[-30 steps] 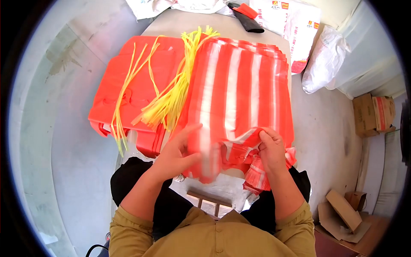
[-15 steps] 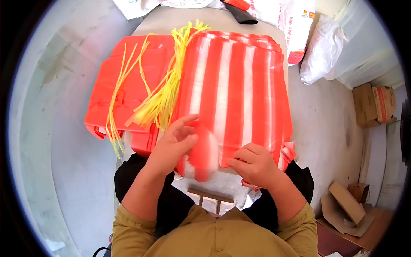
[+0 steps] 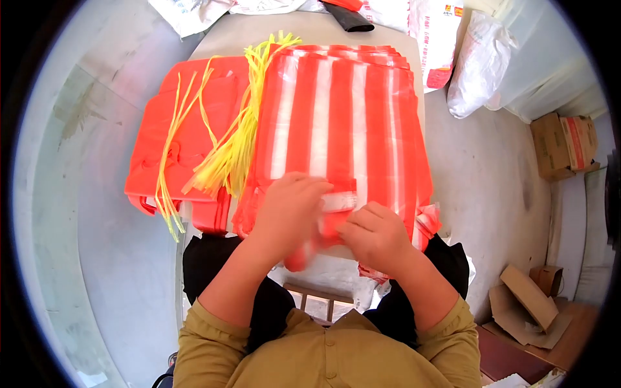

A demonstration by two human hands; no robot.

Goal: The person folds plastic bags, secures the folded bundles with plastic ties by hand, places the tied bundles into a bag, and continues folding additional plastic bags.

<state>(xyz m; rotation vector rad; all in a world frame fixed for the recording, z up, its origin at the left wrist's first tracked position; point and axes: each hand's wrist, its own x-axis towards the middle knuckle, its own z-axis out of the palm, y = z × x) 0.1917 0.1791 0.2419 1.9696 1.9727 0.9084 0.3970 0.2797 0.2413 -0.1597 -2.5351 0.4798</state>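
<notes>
A stack of red-and-white striped plastic bags [image 3: 341,123] lies before me, its near end at my lap. My right hand [image 3: 378,236] is closed, pinching the near edge of the top bag. My left hand [image 3: 291,207] lies over the same near end, fingers curled together on the plastic, beside a folded-up strip [image 3: 339,199]. A loose flap below it is smeared by motion. The left fingertips are partly hidden. A bundle of yellow plastic strips [image 3: 239,139] rests along the stack's left side.
Folded red plastic bags [image 3: 171,126] lie on the left of the table [image 3: 223,37]. White printed sacks [image 3: 430,45] and a black piece [image 3: 349,18] are at the far edge. Cardboard boxes [image 3: 559,149] stand at the right, with an opened carton [image 3: 527,307] lower down.
My left hand has moved right and down onto the bag's near end, its fingers closing from a spread pose. A strip there now lies folded up. The view has shifted slightly.
</notes>
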